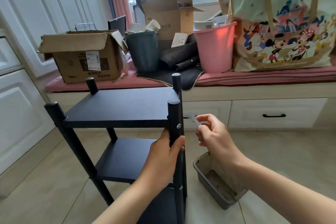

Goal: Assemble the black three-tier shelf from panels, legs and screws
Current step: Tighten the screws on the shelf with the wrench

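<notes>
Shelf: I am seeing the shelf [118, 107] standing upright on the floor, three panels already on their legs.
Left hand: my left hand [163, 158] is gripping the near right leg [175, 125], fingers curled round it just below the top screw [179, 126].
Right hand: my right hand [212, 134] is pinching a small pale key [193, 118], blurred.
Relation: the screw is lying just left of the key tip; the leg is running vertically, so I judge the right hand nearer.

- shelf [120, 107] stands on the floor in front of the window bench [254, 78]
- tray [214, 180] sits on the floor just right of it
- box [85, 56], 2 buckets and a bag [283, 23] line up on the bench
</notes>
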`<action>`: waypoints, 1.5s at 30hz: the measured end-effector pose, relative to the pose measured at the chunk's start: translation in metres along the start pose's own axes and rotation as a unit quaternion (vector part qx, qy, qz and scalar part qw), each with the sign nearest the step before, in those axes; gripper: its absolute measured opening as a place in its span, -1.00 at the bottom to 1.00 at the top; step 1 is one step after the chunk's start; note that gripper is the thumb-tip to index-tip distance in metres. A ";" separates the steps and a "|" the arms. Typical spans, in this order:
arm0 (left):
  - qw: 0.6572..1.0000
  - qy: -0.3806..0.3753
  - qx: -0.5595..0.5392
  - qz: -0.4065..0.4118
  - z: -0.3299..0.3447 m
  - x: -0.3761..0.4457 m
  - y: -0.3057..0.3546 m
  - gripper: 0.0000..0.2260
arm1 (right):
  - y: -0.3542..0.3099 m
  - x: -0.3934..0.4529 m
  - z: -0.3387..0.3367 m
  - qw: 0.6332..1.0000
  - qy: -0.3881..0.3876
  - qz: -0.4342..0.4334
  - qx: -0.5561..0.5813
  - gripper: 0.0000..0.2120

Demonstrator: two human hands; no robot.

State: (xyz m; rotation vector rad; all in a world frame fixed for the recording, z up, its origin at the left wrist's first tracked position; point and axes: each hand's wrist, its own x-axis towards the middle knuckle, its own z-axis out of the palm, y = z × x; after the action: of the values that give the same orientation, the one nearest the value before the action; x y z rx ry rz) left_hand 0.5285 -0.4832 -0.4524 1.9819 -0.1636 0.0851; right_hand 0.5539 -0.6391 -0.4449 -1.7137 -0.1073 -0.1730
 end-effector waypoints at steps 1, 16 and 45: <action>1.000 -0.015 0.013 -0.007 -0.009 -0.003 0.000 -0.91 | 0.000 -0.001 0.002 1.000 -0.014 -0.005 0.002 -0.79; 0.837 0.297 0.394 0.237 -0.097 -0.052 0.002 -0.49 | -0.005 -0.020 0.041 0.977 -0.184 -0.079 -0.076 -0.83; 0.954 0.219 0.069 0.194 -0.092 -0.003 0.049 -0.86 | -0.021 -0.023 0.045 0.976 -0.171 -0.125 -0.044 -0.85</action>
State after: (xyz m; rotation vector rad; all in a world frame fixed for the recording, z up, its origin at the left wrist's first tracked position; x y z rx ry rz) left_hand 0.5194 -0.4183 -0.3714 1.9936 -0.2605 0.8021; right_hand 0.5298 -0.5904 -0.4352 -1.8014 -0.5798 -0.0676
